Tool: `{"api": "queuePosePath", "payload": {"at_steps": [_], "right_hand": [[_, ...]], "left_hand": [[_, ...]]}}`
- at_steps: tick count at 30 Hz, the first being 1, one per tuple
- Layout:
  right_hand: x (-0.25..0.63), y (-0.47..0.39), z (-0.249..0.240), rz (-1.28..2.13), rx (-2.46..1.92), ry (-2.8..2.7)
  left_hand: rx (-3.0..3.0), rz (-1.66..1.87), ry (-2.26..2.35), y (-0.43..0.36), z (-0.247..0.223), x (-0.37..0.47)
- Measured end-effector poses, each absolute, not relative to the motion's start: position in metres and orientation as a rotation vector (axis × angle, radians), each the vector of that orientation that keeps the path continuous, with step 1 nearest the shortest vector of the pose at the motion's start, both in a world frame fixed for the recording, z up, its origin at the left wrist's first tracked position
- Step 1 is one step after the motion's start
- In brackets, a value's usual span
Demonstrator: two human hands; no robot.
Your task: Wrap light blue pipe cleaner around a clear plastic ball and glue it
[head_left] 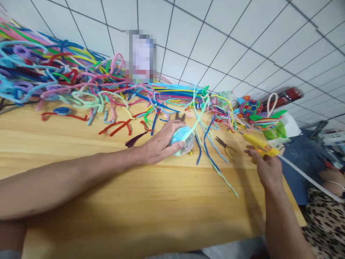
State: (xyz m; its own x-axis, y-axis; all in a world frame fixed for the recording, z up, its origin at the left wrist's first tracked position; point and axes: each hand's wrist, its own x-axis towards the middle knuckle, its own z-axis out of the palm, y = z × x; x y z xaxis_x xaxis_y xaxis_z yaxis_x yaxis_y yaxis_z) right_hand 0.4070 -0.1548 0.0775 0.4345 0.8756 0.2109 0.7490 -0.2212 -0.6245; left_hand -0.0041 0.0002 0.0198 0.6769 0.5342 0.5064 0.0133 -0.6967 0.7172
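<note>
My left hand [161,144] is wrapped round a clear ball [189,143] partly covered with light blue and pale green fuzzy stems. Long pale green stems [199,115] stick up from the ball. Over the table's right side, my right hand [266,167] grips a yellow glue gun [260,144], its nozzle pointing up and left; a white stick or cord trails from its back. Between the hands lie blue stems [206,144] and pliers with yellow handles [226,146]. A dark red tassel [136,139] rests beside my left wrist.
Piles of coloured fuzzy stems [67,75] line the back of the wooden table [151,201] against a tiled wall. Colourful fish-like crafts [265,122] stand at the back right. Another pliers' jaws [180,117] show behind my left hand. A person in leopard print [326,216] is at the right.
</note>
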Motion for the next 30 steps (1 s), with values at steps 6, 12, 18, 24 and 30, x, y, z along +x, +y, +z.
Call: {"api": "queuePosePath", "payload": {"at_steps": [6, 12, 18, 24, 30], "right_hand": [[0.301, -0.158, 0.081, 0.583, -1.778, -1.457], [0.268, -0.152, 0.079, 0.645, -1.704, -1.543], [0.271, -0.151, 0.074, 0.578, -1.648, -1.611], [0.264, -0.151, 0.082, 0.559, -1.604, -1.739], [0.254, -0.150, 0.091, 0.441, -1.558, -1.875]], "left_hand": [[2.217, 0.964, 0.383, 0.001, 0.019, -0.005], [2.212, 0.966, 0.342, 0.005, 0.015, -0.005], [2.237, 0.972, 0.351, 0.006, 0.016, -0.004], [2.239, 0.964, 0.357, 0.005, 0.020, -0.004], [2.243, 0.927, 0.383, 0.004, 0.019, -0.005]]}}
